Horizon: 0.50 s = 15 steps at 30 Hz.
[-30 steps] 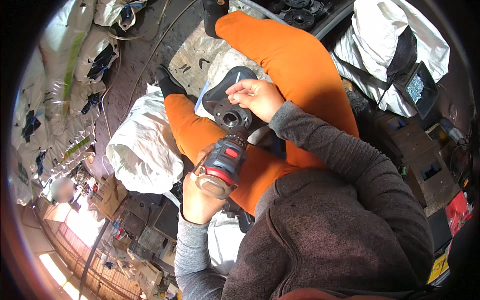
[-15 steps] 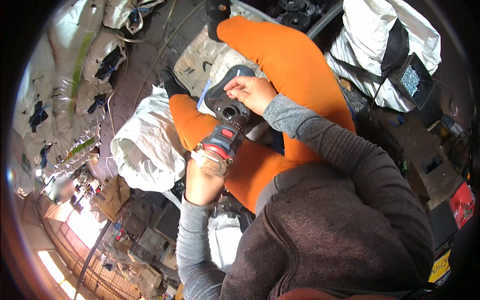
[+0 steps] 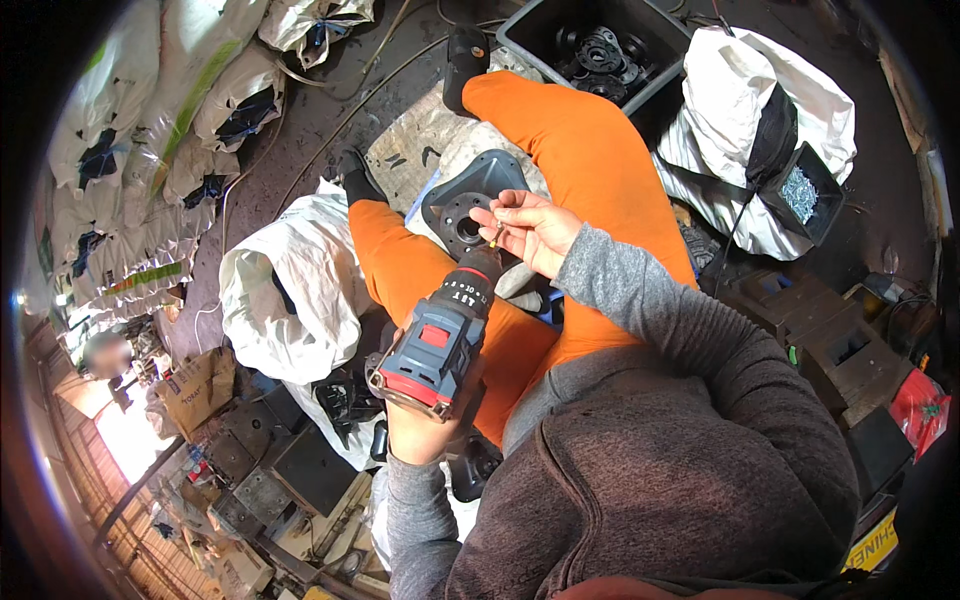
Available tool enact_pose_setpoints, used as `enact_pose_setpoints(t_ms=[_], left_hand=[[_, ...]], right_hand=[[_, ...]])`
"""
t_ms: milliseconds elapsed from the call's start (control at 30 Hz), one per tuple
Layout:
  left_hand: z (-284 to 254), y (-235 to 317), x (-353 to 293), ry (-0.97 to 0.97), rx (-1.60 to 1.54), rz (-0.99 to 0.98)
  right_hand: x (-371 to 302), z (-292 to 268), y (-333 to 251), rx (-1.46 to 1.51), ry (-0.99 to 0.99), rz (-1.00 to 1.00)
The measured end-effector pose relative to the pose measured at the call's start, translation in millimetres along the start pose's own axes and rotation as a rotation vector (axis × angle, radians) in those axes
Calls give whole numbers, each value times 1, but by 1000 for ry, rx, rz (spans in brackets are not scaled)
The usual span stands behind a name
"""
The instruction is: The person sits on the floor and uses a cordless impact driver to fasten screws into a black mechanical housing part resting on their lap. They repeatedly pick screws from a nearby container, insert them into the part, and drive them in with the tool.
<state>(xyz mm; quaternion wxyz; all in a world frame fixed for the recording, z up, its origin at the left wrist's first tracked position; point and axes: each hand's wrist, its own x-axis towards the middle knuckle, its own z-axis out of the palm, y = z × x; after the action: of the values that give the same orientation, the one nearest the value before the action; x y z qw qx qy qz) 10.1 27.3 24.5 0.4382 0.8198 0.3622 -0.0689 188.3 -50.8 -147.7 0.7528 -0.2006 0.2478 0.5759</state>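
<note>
My left hand (image 3: 420, 432) is wrapped round the grip of a dark grey and red cordless drill (image 3: 437, 335), its chuck pointing away from me. My right hand (image 3: 535, 228) is pinched just beyond the chuck, by the bit's tip. Between thumb and fingers is a small metal screw (image 3: 497, 236), partly hidden. Beneath the fingers, between my legs, lies a black moulded part (image 3: 490, 172) with a squarish flange and a round holed collar. Part of that collar is covered by my right fingers.
A grey bin (image 3: 655, 75) of black round parts stands at the far side. To the right, a black box (image 3: 828, 215) of small screws sits against a white sack (image 3: 720, 90). An open white sack (image 3: 290, 320) is at my left; filled sacks (image 3: 130, 150) line the far left.
The drill has been raised closer to me and turned more level. My right hand has moved right and nearer, its fingers now at the bit's tip. My view has shifted slightly.
</note>
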Motion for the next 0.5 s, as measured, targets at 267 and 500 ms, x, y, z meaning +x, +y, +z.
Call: enact_pose_setpoints(t_ms=[267,500], left_hand=[[-8,2,8,46,372,465],[-10,-3,4,-14,307,324]], right_hand=[[-6,4,6,106,35,4],[-13,16,9,86,110,-7]])
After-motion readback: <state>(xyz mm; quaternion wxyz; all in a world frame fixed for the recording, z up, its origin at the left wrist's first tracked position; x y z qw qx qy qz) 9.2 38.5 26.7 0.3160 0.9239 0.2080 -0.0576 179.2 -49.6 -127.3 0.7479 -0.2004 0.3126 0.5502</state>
